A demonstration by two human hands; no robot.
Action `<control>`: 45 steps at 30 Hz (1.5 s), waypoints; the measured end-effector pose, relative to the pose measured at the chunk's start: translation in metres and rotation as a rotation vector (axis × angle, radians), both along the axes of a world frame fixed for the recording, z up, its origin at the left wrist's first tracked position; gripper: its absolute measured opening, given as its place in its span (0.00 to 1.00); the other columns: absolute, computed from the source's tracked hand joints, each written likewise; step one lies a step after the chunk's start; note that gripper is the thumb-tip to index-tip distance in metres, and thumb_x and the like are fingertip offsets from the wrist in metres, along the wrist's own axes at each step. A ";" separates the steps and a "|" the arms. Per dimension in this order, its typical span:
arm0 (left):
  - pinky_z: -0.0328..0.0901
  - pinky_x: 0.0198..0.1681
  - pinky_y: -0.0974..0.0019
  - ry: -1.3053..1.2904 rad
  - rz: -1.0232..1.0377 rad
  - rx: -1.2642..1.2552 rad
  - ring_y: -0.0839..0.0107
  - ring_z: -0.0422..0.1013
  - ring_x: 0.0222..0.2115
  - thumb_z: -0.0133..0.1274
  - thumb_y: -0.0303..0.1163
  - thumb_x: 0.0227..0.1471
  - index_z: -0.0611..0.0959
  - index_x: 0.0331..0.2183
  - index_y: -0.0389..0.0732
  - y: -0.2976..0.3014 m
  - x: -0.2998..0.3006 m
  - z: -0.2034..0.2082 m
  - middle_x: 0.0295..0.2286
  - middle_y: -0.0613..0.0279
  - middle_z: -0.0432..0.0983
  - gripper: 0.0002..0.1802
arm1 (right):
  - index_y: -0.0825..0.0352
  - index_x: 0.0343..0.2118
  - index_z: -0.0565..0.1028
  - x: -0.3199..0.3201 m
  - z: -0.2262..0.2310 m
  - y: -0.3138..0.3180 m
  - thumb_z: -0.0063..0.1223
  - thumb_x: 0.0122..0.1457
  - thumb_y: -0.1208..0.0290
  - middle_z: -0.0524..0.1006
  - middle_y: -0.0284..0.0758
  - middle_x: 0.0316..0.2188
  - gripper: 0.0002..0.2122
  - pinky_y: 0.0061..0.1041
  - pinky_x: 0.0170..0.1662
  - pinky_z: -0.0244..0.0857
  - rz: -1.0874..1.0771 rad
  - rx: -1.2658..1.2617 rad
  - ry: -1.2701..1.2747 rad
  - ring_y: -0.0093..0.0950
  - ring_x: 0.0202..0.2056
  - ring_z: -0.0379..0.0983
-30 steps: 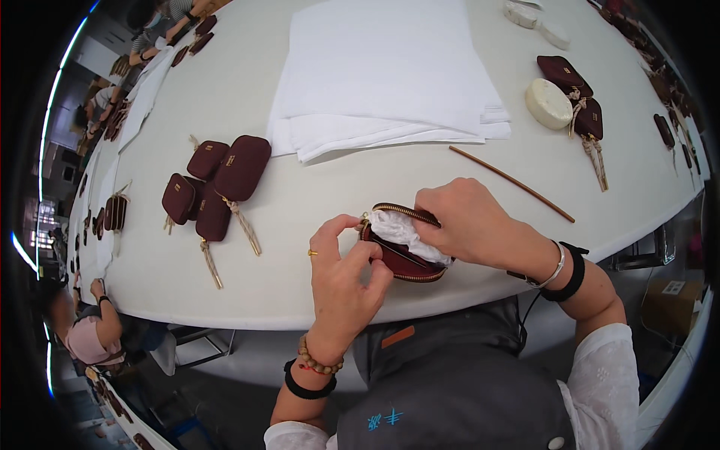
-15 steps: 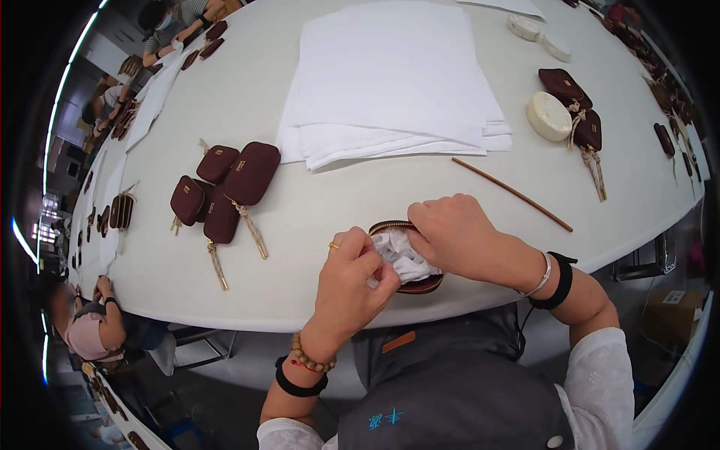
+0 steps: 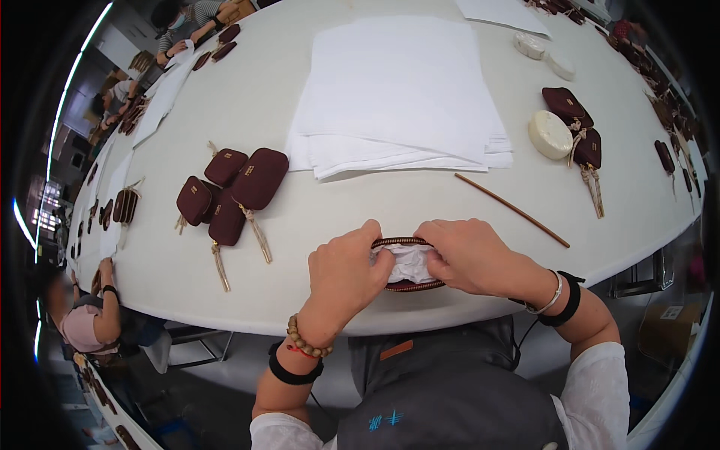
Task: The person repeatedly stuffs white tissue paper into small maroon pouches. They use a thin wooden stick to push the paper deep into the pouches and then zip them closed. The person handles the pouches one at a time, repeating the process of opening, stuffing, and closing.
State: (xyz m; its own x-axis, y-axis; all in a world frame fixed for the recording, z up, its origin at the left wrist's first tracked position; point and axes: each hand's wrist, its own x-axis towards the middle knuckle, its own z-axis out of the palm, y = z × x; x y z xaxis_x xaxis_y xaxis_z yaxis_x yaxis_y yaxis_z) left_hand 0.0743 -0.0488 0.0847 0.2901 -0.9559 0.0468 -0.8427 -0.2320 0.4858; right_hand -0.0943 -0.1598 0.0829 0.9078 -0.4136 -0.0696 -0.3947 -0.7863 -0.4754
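Between my hands, close to the table's near edge, is a small dark maroon zip pouch (image 3: 414, 287) with its zip undone. Crumpled white tissue paper (image 3: 410, 264) fills its mouth. My left hand (image 3: 346, 264) grips the pouch's left end, the thumb pressed in against the paper. At the right end my right hand (image 3: 471, 255) has its fingers curled round the rim, the thumb also at the paper. Both hands hide the pouch's two ends.
Several closed maroon pouches (image 3: 259, 178) with cord tassels lie in a pile to the left. A wooden stick (image 3: 512, 210) rests to the right. Beyond are stacked white paper sheets (image 3: 397, 90), a cream roll (image 3: 550, 135) and more pouches (image 3: 568, 106). Other people work at left.
My left hand has shifted from pinching the paper to gripping the pouch's left end. The right hand has moved slightly right and down, and the paper sits flatter inside the mouth.
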 end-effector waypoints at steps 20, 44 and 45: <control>0.66 0.32 0.71 0.758 -0.166 0.113 0.76 0.71 0.26 0.51 0.27 0.51 0.79 0.46 0.34 0.025 0.031 -0.002 0.28 0.62 0.76 0.18 | 0.69 0.42 0.74 0.005 0.013 -0.027 0.48 0.52 0.66 0.78 0.47 0.32 0.16 0.35 0.39 0.68 -0.038 0.385 0.026 0.43 0.33 0.75; 0.68 0.43 0.61 0.324 -0.218 -0.434 0.60 0.66 0.45 0.64 0.39 0.44 0.83 0.38 0.41 0.056 0.000 -0.042 0.47 0.54 0.62 0.18 | 0.69 0.56 0.66 -0.012 -0.004 -0.029 0.41 0.65 0.67 0.74 0.36 0.47 0.19 0.24 0.47 0.68 -0.002 1.187 -0.127 0.22 0.44 0.70; 0.68 0.44 0.61 0.362 -0.188 -0.434 0.60 0.67 0.45 0.64 0.39 0.45 0.83 0.37 0.40 0.058 0.000 -0.047 0.48 0.53 0.62 0.18 | 0.69 0.57 0.65 -0.013 -0.002 -0.027 0.41 0.65 0.67 0.73 0.35 0.47 0.19 0.24 0.47 0.69 0.036 1.112 -0.102 0.22 0.44 0.70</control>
State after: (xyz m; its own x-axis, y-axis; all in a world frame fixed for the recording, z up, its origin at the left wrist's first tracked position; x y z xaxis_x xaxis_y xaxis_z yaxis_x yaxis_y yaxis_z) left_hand 0.0748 0.0090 0.0380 0.1880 -0.9080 0.3745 -0.6134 0.1893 0.7667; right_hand -0.1069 -0.1872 0.0807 0.9406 -0.1404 -0.3091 -0.2993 0.0870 -0.9502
